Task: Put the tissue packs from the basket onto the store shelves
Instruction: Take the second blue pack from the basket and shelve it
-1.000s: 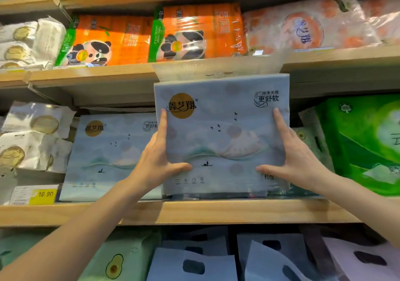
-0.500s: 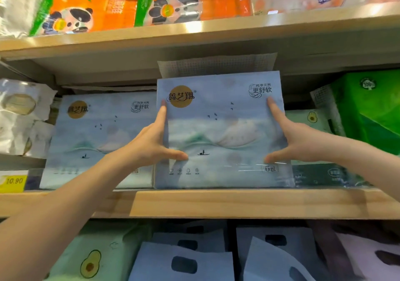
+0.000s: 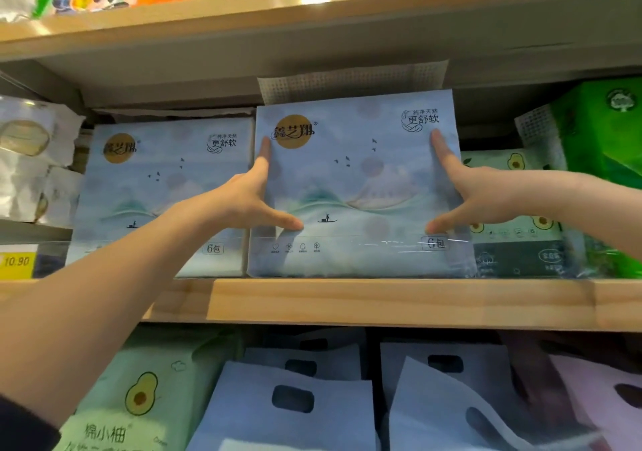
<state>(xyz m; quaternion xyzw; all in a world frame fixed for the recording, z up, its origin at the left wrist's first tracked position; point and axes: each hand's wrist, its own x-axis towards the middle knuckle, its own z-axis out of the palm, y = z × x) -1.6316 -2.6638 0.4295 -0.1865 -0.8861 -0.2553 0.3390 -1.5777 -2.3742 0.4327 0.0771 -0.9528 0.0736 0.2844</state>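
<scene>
A pale blue rectangular tissue pack in printed plastic wrap (image 3: 354, 186) stands upright on the light wooden middle shelf (image 3: 382, 303), its bottom edge at the shelf's front lip and its broad printed face turned outward. The left hand (image 3: 250, 200) and the right hand (image 3: 476, 197) bracket it from either side: each grip is spread wide, forefinger laid up along a vertical edge and thumb pressed flat on the lower front, so the hands are clamped on the pack between them rather than curled round it. The pack's long axis runs left to right, parallel to the shelf edge, and lies straight ahead of both hands, neither being nearer. On its left it sits just beside a matching pale blue tissue pack (image 3: 163, 197), which stands a little further back; on its right it overlaps the front of a mint green avocado-printed pack (image 3: 517, 235). The move left seems to be a straight push backward, both palms pressing evenly, until the two blue faces line up. The basket is out of view.
</scene>
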